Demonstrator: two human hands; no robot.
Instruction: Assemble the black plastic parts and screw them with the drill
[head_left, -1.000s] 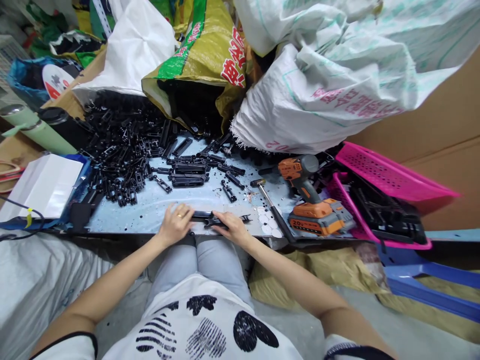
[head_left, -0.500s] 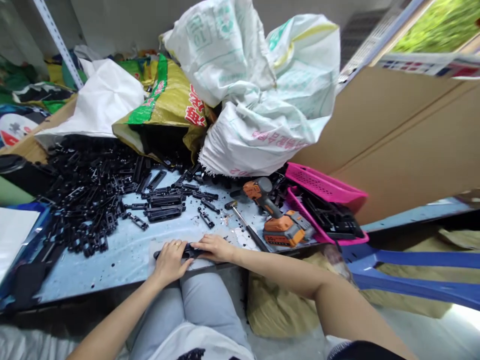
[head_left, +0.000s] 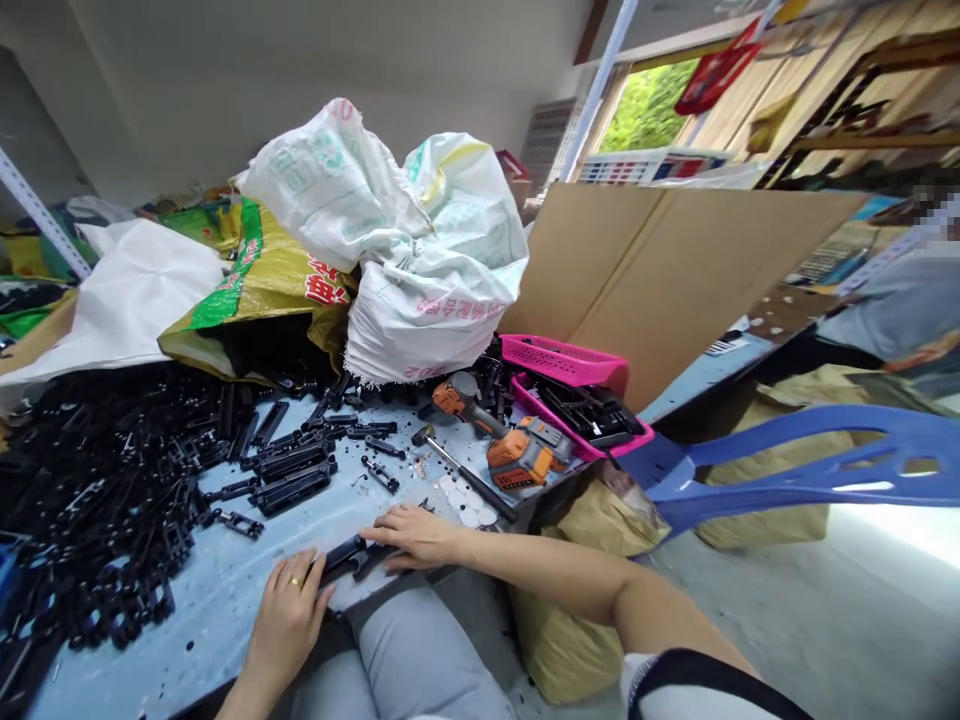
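A long black plastic part (head_left: 346,556) lies near the front edge of the blue-topped table (head_left: 225,570). My left hand (head_left: 289,605), with a ring on one finger, is closed around its left end. Over its right end is my right hand (head_left: 416,537), fingers pressed down on the part and hiding it in places. Just beyond the hands are a small black linkage piece (head_left: 380,475) and several long black pieces (head_left: 292,480) in a stack. A hammer (head_left: 465,472) and an orange-and-black cordless power tool (head_left: 495,435) rest past my right hand.
A large heap of black parts (head_left: 97,490) covers the left side. White woven sacks (head_left: 435,310) and a yellow-green sack (head_left: 255,285) stand behind. A pink basket (head_left: 570,365) holds black parts. At right are a blue plastic chair (head_left: 780,440), a cardboard sheet (head_left: 622,270) and another person's sleeve (head_left: 892,300).
The camera view has swung right and up, showing more of the room. My hands have spread a little apart along the black part, so more of its middle shows.
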